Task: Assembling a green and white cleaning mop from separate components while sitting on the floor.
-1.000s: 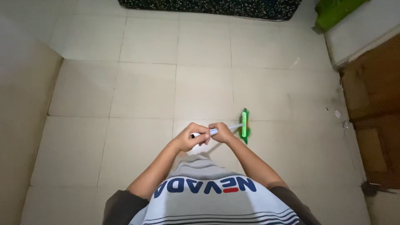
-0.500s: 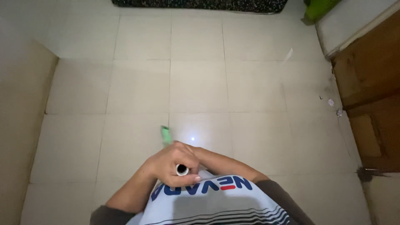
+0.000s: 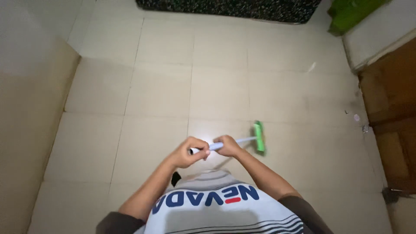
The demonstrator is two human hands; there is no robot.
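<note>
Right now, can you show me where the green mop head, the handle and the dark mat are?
green mop head (image 3: 259, 137), head view, middle of the head.
handle (image 3: 240, 140), head view, pale shaft past the right hand.
dark mat (image 3: 229, 8), head view, speckled top.

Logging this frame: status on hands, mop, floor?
Left hand and right hand both shut on mop handle. Green mop head on tile floor, right of hands. Dark mat at far edge, apart from mop.

Both hands, left hand (image 3: 187, 152) and right hand (image 3: 227, 146), grip a green-headed mop (image 3: 258, 137) over a tiled floor (image 3: 160, 91).
</note>
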